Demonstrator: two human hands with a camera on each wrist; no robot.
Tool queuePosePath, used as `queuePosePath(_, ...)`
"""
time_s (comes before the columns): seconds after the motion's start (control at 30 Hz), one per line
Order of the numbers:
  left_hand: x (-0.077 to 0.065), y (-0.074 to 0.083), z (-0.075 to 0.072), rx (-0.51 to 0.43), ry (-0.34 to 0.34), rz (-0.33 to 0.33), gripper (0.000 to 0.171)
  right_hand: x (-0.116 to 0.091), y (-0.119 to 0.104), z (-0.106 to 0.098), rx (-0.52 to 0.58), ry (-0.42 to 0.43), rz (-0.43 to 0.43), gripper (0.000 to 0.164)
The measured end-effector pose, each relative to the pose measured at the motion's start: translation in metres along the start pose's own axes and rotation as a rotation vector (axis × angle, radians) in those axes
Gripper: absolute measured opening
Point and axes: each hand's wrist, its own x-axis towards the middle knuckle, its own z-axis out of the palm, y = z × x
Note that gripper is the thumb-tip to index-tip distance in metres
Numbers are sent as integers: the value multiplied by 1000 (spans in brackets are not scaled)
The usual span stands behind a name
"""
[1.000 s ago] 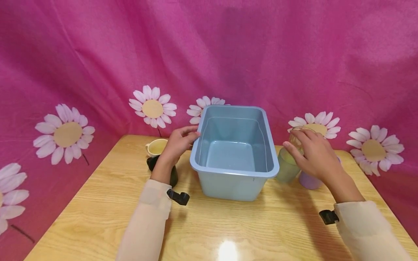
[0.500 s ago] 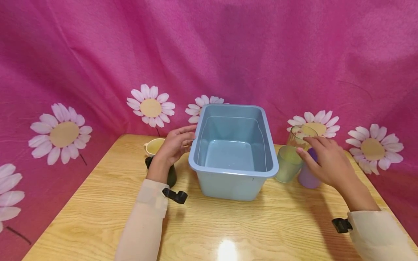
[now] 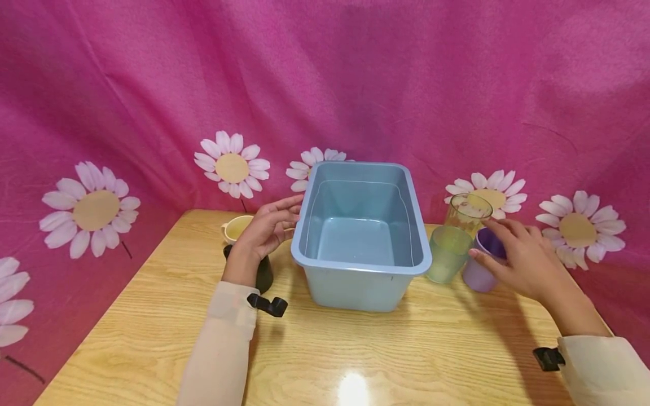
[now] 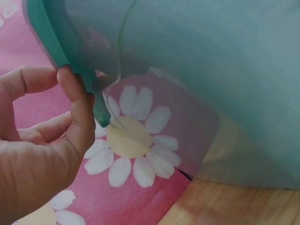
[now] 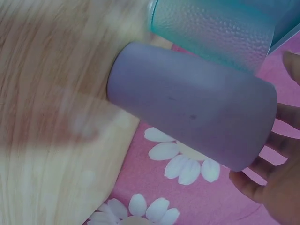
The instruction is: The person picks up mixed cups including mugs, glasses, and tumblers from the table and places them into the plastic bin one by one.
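Observation:
A blue-grey plastic tub stands mid-table, and my left hand touches the outside of its left rim with loosely bent fingers. In the left wrist view the fingertips meet the rim's edge, not curled round it. My right hand is at the top of a purple cup, fingers spread over its far side and thumb apart. The right wrist view shows the purple cup upright on the table, fingers behind its mouth. Beside it are a frosted green glass and a taller clear amber glass.
Left of the tub, a cream mug and a dark item stand partly behind my left hand and wrist. The wooden table ends at a pink flowered cloth behind and at the sides.
My right hand has let go of the amber glass, now standing behind the green one, and moved right and down to the purple cup. The left hand stays by the tub rim.

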Motion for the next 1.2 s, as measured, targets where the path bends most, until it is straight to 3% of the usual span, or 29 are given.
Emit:
queuePosePath(0.23,-3,-3,-3,-45,-58,29,59,-3,4,-1,-3,-51,13,74)
queuePosePath(0.6,-9,-4,-6,-69,-64,44,59,0,11,1,-2,-60,-11,72)
queuePosePath(1.2,-6,-7,-3,-78,-65,43,61,6,18,-2,-17,-210,94,81)
